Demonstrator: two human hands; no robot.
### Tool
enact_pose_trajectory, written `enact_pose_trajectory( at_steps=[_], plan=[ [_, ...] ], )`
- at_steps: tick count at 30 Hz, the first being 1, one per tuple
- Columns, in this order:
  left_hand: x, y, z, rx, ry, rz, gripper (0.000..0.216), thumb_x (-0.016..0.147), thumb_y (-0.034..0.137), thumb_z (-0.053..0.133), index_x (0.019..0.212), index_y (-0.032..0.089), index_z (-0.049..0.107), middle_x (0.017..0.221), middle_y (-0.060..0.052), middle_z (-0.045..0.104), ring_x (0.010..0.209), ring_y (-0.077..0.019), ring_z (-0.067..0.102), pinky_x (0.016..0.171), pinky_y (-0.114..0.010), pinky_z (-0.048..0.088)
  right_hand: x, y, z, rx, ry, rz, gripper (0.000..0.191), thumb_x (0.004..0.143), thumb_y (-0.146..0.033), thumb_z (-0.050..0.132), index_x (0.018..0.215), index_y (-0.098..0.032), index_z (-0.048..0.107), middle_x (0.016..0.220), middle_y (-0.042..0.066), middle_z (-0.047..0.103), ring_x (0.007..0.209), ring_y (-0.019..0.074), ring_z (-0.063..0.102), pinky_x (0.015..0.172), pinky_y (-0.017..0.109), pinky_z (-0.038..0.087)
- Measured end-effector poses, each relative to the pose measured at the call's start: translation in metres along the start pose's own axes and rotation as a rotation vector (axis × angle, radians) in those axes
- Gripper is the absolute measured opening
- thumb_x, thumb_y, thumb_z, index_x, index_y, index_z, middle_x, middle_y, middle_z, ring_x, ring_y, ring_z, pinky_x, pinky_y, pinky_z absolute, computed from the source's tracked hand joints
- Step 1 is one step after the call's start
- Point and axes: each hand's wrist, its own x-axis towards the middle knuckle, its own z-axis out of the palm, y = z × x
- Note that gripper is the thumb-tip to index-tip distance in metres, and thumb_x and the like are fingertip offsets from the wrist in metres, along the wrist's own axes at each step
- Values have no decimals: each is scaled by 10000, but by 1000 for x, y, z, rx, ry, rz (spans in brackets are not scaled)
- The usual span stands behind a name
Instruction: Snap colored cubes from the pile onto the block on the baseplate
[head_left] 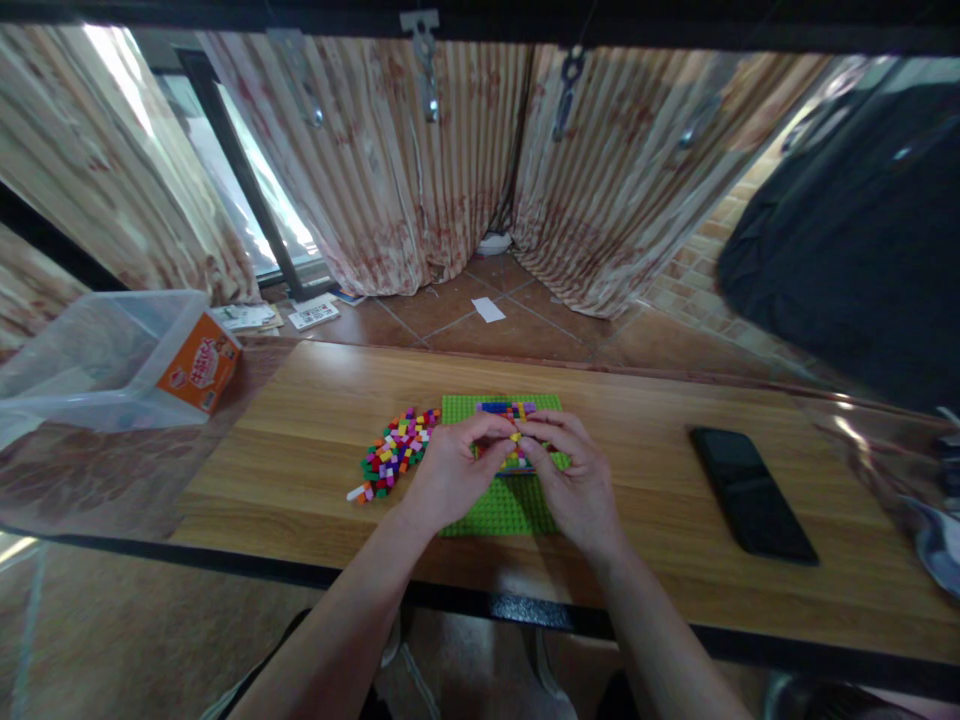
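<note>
A green studded baseplate (499,515) lies on the wooden table in front of me. Built bricks (493,408) in blue, purple and other colours stand on its far part, partly covered by my fingers. Over them, my left hand (457,470) and my right hand (577,480) meet fingertip to fingertip, both closed in a pinch. Between the fingertips shows a small yellow toy brick (515,437); its exact shape is too small to make out. Left of the plate, close to my left hand, a pile of loose multicoloured bricks (394,450) is spread on the wood.
A black phone (752,493) lies on the right of the wooden table (300,440). Off its left end stands a clear plastic bin (112,350) with an orange label. Patterned curtains (375,160) hang behind. A dark covered object (862,240) is at the far right.
</note>
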Motion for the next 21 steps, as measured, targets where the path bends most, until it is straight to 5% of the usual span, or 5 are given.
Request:
enact_pose_trajectory(
  at_steps=[6, 13, 17, 21],
  plan=[
    [-1, 3, 2, -17, 7, -13, 80, 868, 149, 608, 882, 190, 675, 877, -9, 749, 794, -132, 700, 764, -258, 566, 0, -1, 1, 12, 11, 28, 142, 854, -328, 652, 920, -315, 777, 1064, 50, 660, 1028, 210, 621, 930, 403, 488],
    [0, 3, -1, 222, -25, 84, 94, 898, 165, 573, 882, 199, 660, 863, -10, 731, 798, -139, 677, 752, -268, 529, 3, 3, -4, -60, 96, 19, 164, 867, -335, 623, 889, -280, 775, 1039, 58, 685, 994, 207, 629, 911, 381, 481],
    [2, 3, -2, 444, -49, 183, 125, 922, 190, 549, 902, 205, 671, 928, -34, 722, 880, -172, 657, 812, -326, 501, 6, 15, -10, -51, 282, 155, 198, 852, -378, 617, 855, -240, 760, 930, 57, 715, 887, 207, 643, 827, 366, 491],
    [6, 4, 1, 638, -86, 223, 108, 908, 200, 570, 910, 207, 678, 953, -42, 705, 920, -204, 630, 863, -385, 448, 7, 24, -10, -32, 264, 264, 215, 816, -414, 640, 826, -234, 757, 887, 47, 729, 841, 213, 643, 791, 364, 494]
  ],
)
